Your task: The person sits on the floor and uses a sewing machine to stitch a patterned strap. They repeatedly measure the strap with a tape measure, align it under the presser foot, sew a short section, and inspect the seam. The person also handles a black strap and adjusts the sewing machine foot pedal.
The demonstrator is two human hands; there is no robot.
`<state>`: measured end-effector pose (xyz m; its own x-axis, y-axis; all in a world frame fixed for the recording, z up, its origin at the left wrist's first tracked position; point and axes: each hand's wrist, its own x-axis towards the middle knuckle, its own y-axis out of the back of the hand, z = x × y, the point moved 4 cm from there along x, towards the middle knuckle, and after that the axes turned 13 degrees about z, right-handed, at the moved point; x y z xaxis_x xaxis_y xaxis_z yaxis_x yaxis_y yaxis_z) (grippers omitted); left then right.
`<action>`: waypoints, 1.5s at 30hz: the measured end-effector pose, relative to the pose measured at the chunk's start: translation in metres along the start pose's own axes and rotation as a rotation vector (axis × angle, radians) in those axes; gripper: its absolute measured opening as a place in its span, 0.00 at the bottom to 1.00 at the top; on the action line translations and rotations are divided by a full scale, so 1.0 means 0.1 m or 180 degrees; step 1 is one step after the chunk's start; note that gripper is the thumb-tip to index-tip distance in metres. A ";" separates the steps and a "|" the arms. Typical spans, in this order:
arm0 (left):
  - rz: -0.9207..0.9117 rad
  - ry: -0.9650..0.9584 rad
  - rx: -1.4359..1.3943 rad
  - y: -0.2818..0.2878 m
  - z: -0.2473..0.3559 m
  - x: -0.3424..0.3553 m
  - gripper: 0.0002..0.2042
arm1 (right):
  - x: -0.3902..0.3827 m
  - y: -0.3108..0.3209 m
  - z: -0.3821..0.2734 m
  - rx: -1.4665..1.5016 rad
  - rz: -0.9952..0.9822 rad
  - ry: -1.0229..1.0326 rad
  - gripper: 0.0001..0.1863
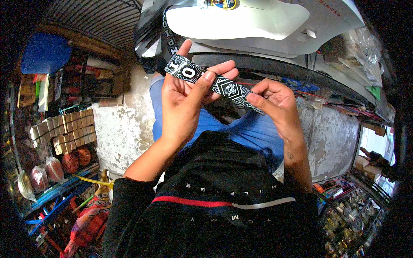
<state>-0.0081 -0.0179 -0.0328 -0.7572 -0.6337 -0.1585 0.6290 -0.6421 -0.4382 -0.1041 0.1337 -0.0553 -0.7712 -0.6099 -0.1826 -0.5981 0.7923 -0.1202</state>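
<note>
My left hand holds a black-and-white patterned strap, its thumb pressed on top and several fingers extended behind it. Large white lettering and a diamond emblem are on the strap. My right hand pinches the strap's right end between thumb and finger, the other fingers curled. The strap lies slanted, lower at the right. Behind my left hand, similar black lettered straps drape at the left end of a white sewing machine.
The machine stands on a dark-edged table beyond my hands, above my jeans. At left are shelves with stacked blocks, basketballs and a blue object. Clear plastic bags sit at back right, a rack of small items at lower right.
</note>
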 end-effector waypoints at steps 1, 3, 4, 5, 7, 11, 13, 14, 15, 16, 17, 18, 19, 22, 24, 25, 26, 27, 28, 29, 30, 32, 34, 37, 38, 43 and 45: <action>-0.0006 -0.0001 0.0009 0.00 0.00 0.00 0.31 | 0.00 0.00 0.00 0.0011 0.0009 0.0010 0.04; 0.0001 0.0017 -0.0034 0.00 0.00 -0.01 0.30 | 0.01 0.00 0.01 0.0059 -0.0025 0.0034 0.05; -0.0030 -0.0011 -0.0046 0.00 0.01 -0.01 0.30 | 0.01 0.00 0.01 0.0100 -0.0026 0.0036 0.05; 0.0004 0.0024 -0.0030 0.00 0.00 -0.01 0.30 | 0.01 0.00 0.01 0.0126 -0.0034 0.0034 0.05; 0.0000 0.0021 0.0025 0.00 0.00 0.00 0.30 | 0.01 0.01 0.02 0.0211 -0.0016 0.0013 0.05; 0.0013 0.0057 -0.0031 0.00 0.01 -0.02 0.30 | 0.02 0.02 0.03 0.0187 -0.0046 -0.0001 0.05; 0.0004 0.0046 -0.0018 0.00 0.01 -0.03 0.30 | 0.01 0.02 0.03 0.0236 -0.0038 0.0014 0.06; -0.0001 0.0075 -0.0102 -0.01 0.01 -0.03 0.30 | 0.01 0.02 0.03 0.0240 -0.0041 0.0004 0.06; -0.0002 0.0090 -0.0156 -0.01 0.01 -0.04 0.30 | 0.01 0.02 0.03 0.0245 -0.0046 -0.0007 0.06; -0.0020 0.0084 -0.0186 -0.02 0.02 -0.04 0.30 | 0.02 0.02 0.03 0.0252 -0.0051 -0.0020 0.06; -0.0006 0.0127 -0.0255 -0.02 0.02 -0.04 0.30 | 0.02 0.02 0.03 0.0226 -0.0055 -0.0008 0.06; -0.0008 0.0148 -0.0302 -0.02 0.01 -0.04 0.30 | 0.02 0.02 0.03 0.0200 -0.0061 0.0003 0.06; -0.0036 0.0148 -0.0326 -0.03 0.02 -0.04 0.30 | 0.02 0.01 0.03 0.0177 -0.0061 0.0006 0.06; 0.0000 0.0177 -0.0327 -0.01 0.02 -0.04 0.29 | 0.02 0.00 0.02 0.0155 -0.0029 0.0083 0.05; 0.0113 0.0259 -0.0369 0.00 0.01 -0.04 0.29 | 0.02 -0.01 0.02 0.0246 -0.0066 0.0025 0.05; 0.0066 0.0251 -0.0410 -0.01 0.00 -0.04 0.29 | 0.02 -0.01 0.02 0.0291 -0.0051 0.0001 0.05; 0.0074 0.0257 -0.0318 0.00 0.00 -0.04 0.29 | 0.02 0.00 0.02 0.0276 -0.0047 0.0033 0.05; 0.0090 0.0220 -0.0305 0.00 0.00 -0.04 0.28 | 0.03 0.00 0.01 0.0269 -0.0055 0.0065 0.05; 0.0109 0.0224 -0.0273 0.00 0.00 -0.03 0.28 | 0.03 -0.01 0.00 0.0269 -0.0075 0.0101 0.04; 0.0084 0.0193 -0.0252 -0.01 0.01 -0.03 0.28 | 0.03 -0.01 -0.01 0.0270 -0.0081 0.0084 0.04; 0.0081 0.0205 -0.0254 0.00 0.01 -0.03 0.28 | 0.04 -0.01 -0.01 0.0267 -0.0087 0.0065 0.04; 0.0095 0.0233 -0.0219 0.00 0.00 -0.02 0.28 | 0.03 -0.01 -0.01 0.0298 -0.0082 0.0018 0.04; 0.0094 0.0253 -0.0291 0.00 0.00 -0.03 0.28 | 0.02 -0.01 -0.01 0.0383 -0.0076 -0.0035 0.04; 0.0113 0.0269 -0.0321 0.00 0.00 -0.04 0.27 | 0.02 -0.02 -0.01 0.0401 -0.0059 -0.0037 0.05; 0.0052 0.0232 -0.0370 -0.01 0.01 -0.04 0.27 | 0.02 -0.02 -0.01 0.0423 -0.0068 -0.0042 0.05; 0.0032 0.0266 -0.0303 -0.01 0.02 -0.04 0.28 | 0.02 -0.01 0.01 0.0329 -0.0059 -0.0086 0.04; 0.0029 0.0278 -0.0301 0.00 0.01 -0.04 0.28 | 0.02 0.00 0.00 0.0380 -0.0081 -0.0056 0.04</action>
<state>-0.0048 -0.0162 -0.0314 -0.7666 -0.5966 -0.2374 0.6196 -0.5904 -0.5172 -0.1054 0.1321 -0.0559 -0.7515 -0.6303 -0.1948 -0.5865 0.7735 -0.2403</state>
